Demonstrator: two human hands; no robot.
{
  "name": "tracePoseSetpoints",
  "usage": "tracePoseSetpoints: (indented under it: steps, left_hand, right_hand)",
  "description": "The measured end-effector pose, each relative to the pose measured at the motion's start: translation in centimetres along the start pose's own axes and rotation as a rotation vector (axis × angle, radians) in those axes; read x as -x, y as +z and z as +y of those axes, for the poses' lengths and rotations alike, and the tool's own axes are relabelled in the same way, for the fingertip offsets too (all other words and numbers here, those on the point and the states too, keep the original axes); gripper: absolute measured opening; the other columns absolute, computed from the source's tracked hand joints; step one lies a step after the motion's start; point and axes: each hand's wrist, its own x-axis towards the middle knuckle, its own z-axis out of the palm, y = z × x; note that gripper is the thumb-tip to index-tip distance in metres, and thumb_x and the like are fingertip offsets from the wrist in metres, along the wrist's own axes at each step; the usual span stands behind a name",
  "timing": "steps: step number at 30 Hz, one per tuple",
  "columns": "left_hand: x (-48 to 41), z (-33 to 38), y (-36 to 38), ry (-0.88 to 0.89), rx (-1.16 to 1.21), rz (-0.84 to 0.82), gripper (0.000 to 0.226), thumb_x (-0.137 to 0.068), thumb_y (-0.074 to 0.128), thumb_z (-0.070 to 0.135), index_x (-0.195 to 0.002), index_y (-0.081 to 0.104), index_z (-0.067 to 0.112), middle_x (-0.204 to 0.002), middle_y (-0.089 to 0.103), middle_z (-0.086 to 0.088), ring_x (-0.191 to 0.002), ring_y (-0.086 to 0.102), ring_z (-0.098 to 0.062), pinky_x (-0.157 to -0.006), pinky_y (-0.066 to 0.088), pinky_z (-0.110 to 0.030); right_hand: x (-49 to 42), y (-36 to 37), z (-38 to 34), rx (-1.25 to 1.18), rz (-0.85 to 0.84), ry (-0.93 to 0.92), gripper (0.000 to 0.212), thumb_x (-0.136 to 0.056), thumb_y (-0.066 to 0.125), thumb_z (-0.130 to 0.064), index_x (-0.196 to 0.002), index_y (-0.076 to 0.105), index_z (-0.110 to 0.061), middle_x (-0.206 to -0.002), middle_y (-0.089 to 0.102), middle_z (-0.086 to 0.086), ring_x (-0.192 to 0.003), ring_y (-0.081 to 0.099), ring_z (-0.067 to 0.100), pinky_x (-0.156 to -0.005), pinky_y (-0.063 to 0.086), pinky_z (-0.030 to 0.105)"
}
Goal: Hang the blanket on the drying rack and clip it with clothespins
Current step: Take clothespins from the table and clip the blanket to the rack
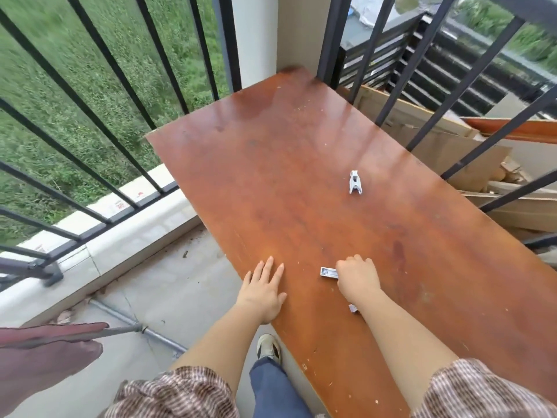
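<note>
A reddish-brown wooden table [301, 176] fills the middle of the view. My right hand [358, 277] is curled on a white clothespin [328, 273] near the table's front, and the pin's end sticks out to the left of my fingers. A small white piece [353, 308] shows beside my right wrist. Another white clothespin [355, 183] stands alone farther back on the table. My left hand [265, 289] lies flat with fingers spread on the table's left edge. At the lower left, a dark red blanket [45, 354] hangs over a metal rack bar [120, 330].
Black balcony railings [99, 95] run along the left and behind the table, above a pale concrete ledge [120, 236]. Cardboard and wooden boards [452, 140] are piled behind the right railing. My shoe [268, 348] stands on the grey floor by the table.
</note>
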Motion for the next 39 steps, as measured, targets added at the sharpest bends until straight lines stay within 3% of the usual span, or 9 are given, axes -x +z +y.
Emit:
tracePoseSetpoints:
  steps: [7,10,14,20,24,28,31,35,39]
  left_hand:
    - [3.8,-4.0,-1.2,-0.158,0.279,0.173,0.06,-0.099,0.03,0.04,-0.152,0.009,0.02,-0.16,0.002,-0.008,-0.146,0.005,-0.028,-0.118,0.014,-0.041]
    - [6.6,-8.5,-1.1,-0.262,0.309,0.234,0.058,-0.099,0.032,0.036,-0.151,0.012,0.019,-0.158,0.01,-0.01,-0.144,0.014,-0.029,-0.116,0.018,-0.042]
    - [11.5,-14.9,-1.3,-0.406,0.339,0.338,0.055,-0.098,0.035,0.028,-0.149,0.017,0.016,-0.154,0.022,-0.011,-0.139,0.023,-0.028,-0.112,0.024,-0.041]
    - [17.7,-23.2,-1.9,-0.511,0.433,0.514,0.045,-0.099,0.034,0.029,-0.142,0.035,0.015,-0.144,0.04,-0.005,-0.134,0.031,-0.024,-0.108,0.03,-0.038]
    - [21.5,-28.0,-2.4,-0.529,0.526,0.606,0.039,-0.099,0.035,0.028,-0.134,0.048,0.016,-0.136,0.049,-0.002,-0.129,0.037,-0.02,-0.107,0.033,-0.035]
    - [25.7,-32.9,-2.9,-0.428,0.284,0.569,0.037,-0.095,0.04,0.021,-0.129,0.053,0.015,-0.13,0.051,0.0,-0.127,0.039,-0.02,-0.104,0.035,-0.033]
    - [27.8,-36.3,-3.7,-0.304,-0.221,0.422,0.03,-0.082,0.055,0.02,-0.109,0.067,0.014,-0.112,0.061,-0.005,-0.116,0.051,-0.026,-0.111,0.027,-0.042]
    - [29.8,-39.4,-6.1,-0.328,-0.614,0.298,0.026,-0.085,0.048,0.006,-0.102,0.067,0.009,-0.105,0.063,-0.009,-0.117,0.05,-0.029,-0.112,-0.013,-0.052]
    - [29.2,-41.2,-8.7,-0.306,-0.723,0.158,0.03,-0.088,0.044,-0.001,-0.108,0.064,0.008,-0.109,0.06,-0.009,-0.117,0.046,-0.029,-0.113,-0.014,-0.052]
  right_hand:
    - [-0.5,-3.6,-7.6,-0.416,0.006,-0.054,0.021,-0.088,0.058,-0.032,-0.091,0.062,-0.012,-0.104,0.067,0.014,-0.096,0.061,0.034,-0.069,0.039,0.03]
    - [-0.8,-4.9,-12.0,-0.57,-0.02,-0.13,0.031,-0.084,0.065,-0.039,-0.072,0.045,-0.018,-0.099,0.065,0.016,-0.09,0.059,0.033,-0.065,0.032,0.029]
    - [-0.3,-6.7,-18.5,-0.591,-0.007,-0.272,0.04,-0.084,0.066,-0.037,-0.064,0.036,-0.02,-0.095,0.065,0.017,-0.094,0.06,0.034,-0.064,0.032,0.029]
    - [1.9,-9.9,-29.3,-0.601,-0.068,-0.459,0.054,-0.079,0.073,-0.041,-0.053,0.033,-0.015,-0.058,0.046,0.009,-0.057,0.041,0.022,-0.052,0.026,0.033]
    - [3.3,-11.1,-36.6,-0.601,-0.121,-0.574,0.044,-0.088,0.059,-0.047,-0.063,0.044,-0.014,-0.078,0.068,0.017,-0.074,0.063,0.03,-0.064,0.045,0.034]
    - [4.7,-12.8,-42.4,-0.736,-0.162,-0.646,0.031,-0.09,0.057,-0.041,-0.081,0.039,-0.018,-0.084,0.066,0.01,-0.068,0.066,0.025,-0.062,0.05,0.034]
    - [5.0,-13.0,-45.6,-0.801,-0.16,-0.628,0.041,-0.083,0.066,-0.044,-0.1,0.045,-0.013,-0.092,0.065,0.007,-0.07,0.068,0.023,-0.065,0.054,0.036]
    - [5.4,-12.0,-49.0,-0.765,-0.146,-0.609,0.039,-0.079,0.068,-0.048,-0.091,0.057,-0.012,-0.089,0.067,0.009,-0.079,0.067,0.025,-0.068,0.054,0.038]
    - [5.3,-11.0,-51.0,-0.841,-0.162,-0.591,0.031,-0.078,0.07,-0.046,-0.083,0.059,-0.017,-0.081,0.065,0.005,-0.076,0.063,0.026,-0.071,0.053,0.037]
